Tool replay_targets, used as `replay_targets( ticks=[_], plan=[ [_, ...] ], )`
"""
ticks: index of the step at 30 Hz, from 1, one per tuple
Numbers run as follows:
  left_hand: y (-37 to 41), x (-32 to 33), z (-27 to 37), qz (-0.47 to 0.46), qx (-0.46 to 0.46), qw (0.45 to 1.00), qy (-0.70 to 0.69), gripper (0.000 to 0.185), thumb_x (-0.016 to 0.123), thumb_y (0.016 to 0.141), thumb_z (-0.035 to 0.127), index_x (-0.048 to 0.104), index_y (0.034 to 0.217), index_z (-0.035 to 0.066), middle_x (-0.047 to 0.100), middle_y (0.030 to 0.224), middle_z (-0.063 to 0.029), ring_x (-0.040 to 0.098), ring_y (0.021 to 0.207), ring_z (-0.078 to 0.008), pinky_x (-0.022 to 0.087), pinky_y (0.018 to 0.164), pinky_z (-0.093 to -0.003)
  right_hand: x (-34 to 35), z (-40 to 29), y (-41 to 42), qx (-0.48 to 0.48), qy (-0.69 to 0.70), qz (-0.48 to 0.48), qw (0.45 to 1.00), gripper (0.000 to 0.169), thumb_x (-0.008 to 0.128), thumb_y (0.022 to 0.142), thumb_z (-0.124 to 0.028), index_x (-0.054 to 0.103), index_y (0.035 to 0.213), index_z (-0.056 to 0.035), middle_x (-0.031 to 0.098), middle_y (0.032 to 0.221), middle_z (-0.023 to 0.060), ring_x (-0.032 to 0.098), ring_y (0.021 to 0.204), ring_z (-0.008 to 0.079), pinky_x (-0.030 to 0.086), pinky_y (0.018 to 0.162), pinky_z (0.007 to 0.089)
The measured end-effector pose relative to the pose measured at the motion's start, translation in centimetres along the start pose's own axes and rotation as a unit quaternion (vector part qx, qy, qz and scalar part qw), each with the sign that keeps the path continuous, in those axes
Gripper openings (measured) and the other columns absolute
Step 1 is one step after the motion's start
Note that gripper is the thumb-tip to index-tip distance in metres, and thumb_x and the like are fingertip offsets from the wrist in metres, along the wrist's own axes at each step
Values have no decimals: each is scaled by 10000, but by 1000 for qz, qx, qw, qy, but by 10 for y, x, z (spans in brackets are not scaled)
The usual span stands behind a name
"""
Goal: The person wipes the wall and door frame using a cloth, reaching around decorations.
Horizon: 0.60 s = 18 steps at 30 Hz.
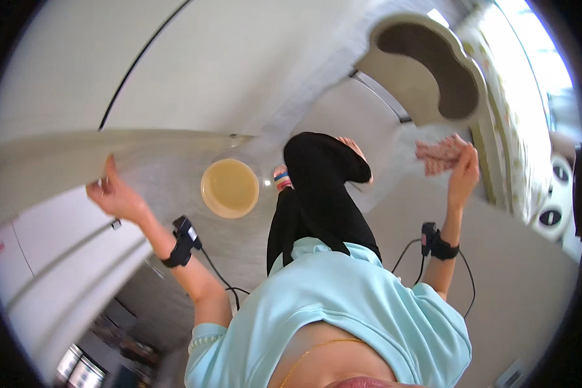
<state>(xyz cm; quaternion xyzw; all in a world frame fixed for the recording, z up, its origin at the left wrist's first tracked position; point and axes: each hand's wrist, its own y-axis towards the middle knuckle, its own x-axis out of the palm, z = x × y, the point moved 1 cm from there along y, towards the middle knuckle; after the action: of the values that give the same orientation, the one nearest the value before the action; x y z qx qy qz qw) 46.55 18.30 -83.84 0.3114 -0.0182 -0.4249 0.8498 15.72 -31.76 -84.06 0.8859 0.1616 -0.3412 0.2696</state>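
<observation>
My right hand (464, 169) pinches a crumpled pink patterned cloth (437, 154), held in the air just below a rounded beige piece of furniture with a curved brown inset (431, 63). On the other side, my left hand (114, 194) is raised beside the lower edge of a large pale panel (189, 72). One of its fingers points up and the others are curled; I see nothing in them. Between my hands, a round pale-yellow bucket (230, 188) stands on the floor, with what looks like cloudy liquid inside.
A bed with floral bedding (509, 126) lines the right side. White cabinet fronts (72, 247) run along the lower left. One foot wears a striped slipper (282, 178) close to the bucket; the other leg is bent, its foot bare. Cables (470, 276) hang from both wrist devices.
</observation>
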Motion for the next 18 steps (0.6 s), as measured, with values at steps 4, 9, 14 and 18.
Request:
replay_targets(
  ticks=[4,9,14,18],
  plan=[
    [-21,-1,-22,-40,-12,998,41,380,768,815,110,549,1033,-111,668,1001,-163,656,864,-185,546,790,-291,-4,15,-56,86,10,-3,996,321,457,1027,-266,567,890,2,461,692,26,405,670,112,390,617,260],
    [-17,6,-27,-57,5,964,261,576,817,749,383,589,993,-87,710,949,-143,682,863,-233,534,795,-313,-4,40,-95,160,-3,-6,987,310,476,1017,-280,612,906,-25,545,669,54,437,624,83,407,584,253],
    [-27,18,-11,-57,-12,966,250,578,819,731,418,604,974,-60,713,944,-135,682,862,-244,529,794,-328,-4,35,-101,170,23,13,985,322,481,1016,-279,591,866,-16,511,611,53,393,593,77,388,543,264],
    [-28,16,-5,-57,-20,969,238,600,824,716,434,597,985,-52,717,941,-124,683,852,-238,528,791,-332,0,41,-107,171,38,12,984,319,487,1013,-270,588,853,-14,499,589,63,390,571,86,385,524,271]
  ],
)
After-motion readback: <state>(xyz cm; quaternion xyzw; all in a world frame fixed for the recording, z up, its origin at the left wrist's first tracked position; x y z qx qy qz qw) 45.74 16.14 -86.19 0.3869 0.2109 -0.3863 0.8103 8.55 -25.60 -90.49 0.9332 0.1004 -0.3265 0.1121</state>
